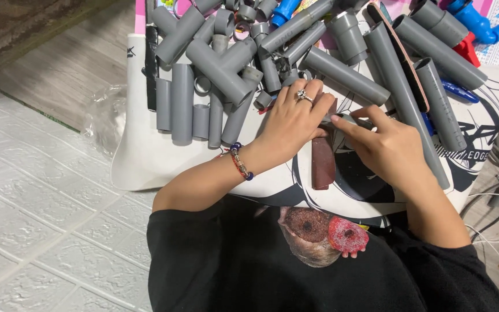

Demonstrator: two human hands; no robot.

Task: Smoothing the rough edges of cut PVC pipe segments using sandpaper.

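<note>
Small grey pipe piece (347, 120) sits between the two hands, low over the white board (145, 156), just above the top end of a dark red-brown block (322, 162). Most of the piece is hidden; only a short grey stretch shows.

Right hand (391, 147): fingers (356, 122) curled round the pipe piece, gripping it from the right. Left hand (293, 124): fingers bent down over the block's top end and the left of the piece, pressed on it; a ring on one finger, a beaded bracelet (241, 162) at the wrist. Whether the left hand grips the piece or only steadies it cannot be told.

Handling, judged: rigid plastic, light, smooth-walled, likely to roll or slip if pinched at the tip. Best held across its round body. The block looks stiff and flat-sided, stable lying flat.

Around: heap of grey pipes (342, 72) and a grey T-joint (220, 66) covers the far half of the board; blue fittings (480, 23) at far right. Crumpled clear plastic bag (102, 118) left of the board. Cables (492, 219) at right.
</note>
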